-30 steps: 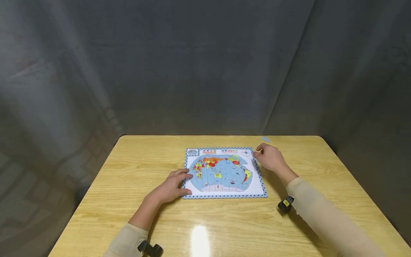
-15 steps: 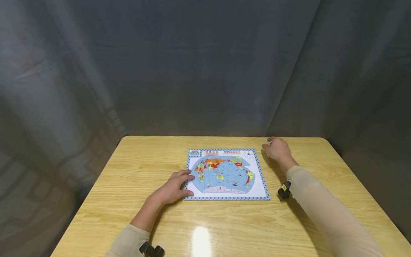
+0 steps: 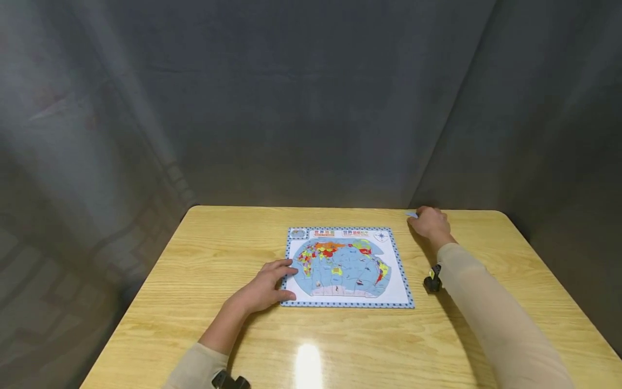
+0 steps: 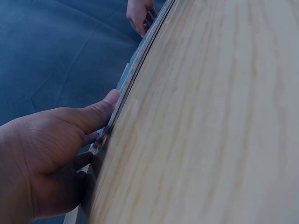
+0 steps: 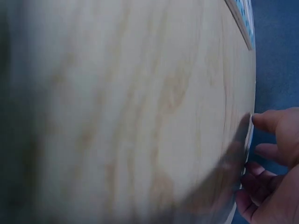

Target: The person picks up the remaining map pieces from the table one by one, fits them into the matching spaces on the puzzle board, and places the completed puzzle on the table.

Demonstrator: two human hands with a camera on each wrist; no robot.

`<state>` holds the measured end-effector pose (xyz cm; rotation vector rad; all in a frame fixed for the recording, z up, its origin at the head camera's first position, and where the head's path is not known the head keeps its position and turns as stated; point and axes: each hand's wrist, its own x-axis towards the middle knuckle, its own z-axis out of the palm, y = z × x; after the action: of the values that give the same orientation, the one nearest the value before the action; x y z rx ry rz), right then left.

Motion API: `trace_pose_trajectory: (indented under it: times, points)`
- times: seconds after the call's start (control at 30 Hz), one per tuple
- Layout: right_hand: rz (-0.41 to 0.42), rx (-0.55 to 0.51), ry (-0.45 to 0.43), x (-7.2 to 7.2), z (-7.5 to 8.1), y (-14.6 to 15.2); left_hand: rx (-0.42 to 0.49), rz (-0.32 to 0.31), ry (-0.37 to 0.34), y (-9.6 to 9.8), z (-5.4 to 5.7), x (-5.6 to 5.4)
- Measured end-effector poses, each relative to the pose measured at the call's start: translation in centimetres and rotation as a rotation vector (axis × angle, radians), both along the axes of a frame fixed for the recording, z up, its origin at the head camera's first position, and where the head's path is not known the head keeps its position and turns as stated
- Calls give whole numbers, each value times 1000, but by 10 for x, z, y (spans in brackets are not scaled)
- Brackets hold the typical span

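A world-map jigsaw puzzle (image 3: 351, 270) lies on the wooden table, a notch showing in the map's upper right. My left hand (image 3: 267, 286) rests at the board's left border with its fingers spread over the edge. From the left wrist view, the thumb of that hand (image 4: 56, 154) touches the board's rim. Beyond the board's top right corner, my right hand (image 3: 431, 220) pinches a small light-blue puzzle piece (image 3: 411, 214) at the table's far edge. The right wrist view has this piece (image 5: 250, 140) edge-on between thumb and fingers, mostly hidden.
The wooden table (image 3: 218, 248) stretches around the board, with a bright glare spot near the front. Dark grey curtains (image 3: 311, 108) hang behind the far edge and at both sides. A small black camera sits on each wrist.
My right hand has moved from beside the board's top right corner away to the far edge and taken hold of the blue piece. My left hand stays at the board.
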<state>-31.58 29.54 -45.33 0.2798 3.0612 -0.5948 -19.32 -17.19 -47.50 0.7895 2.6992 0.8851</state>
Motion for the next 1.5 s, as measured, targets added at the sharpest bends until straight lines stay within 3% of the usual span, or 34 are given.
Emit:
trace_pose_trajectory:
  times: [0.27, 0.6, 0.97, 1.2, 1.5]
  points:
    - [-12, 15, -13, -3, 4, 6, 1, -8, 9, 2, -1, 3]
    - [-19, 18, 48, -9, 0, 7, 5, -5, -1, 2, 3, 3]
    - [29, 56, -15, -10, -5, 7, 6, -9, -5, 3, 2, 1]
    - [22, 47, -4, -7, -5, 5, -1, -19, 6, 2, 1, 0]
    - [147, 41, 56, 5, -4, 2, 7, -13, 8, -1, 1, 0]
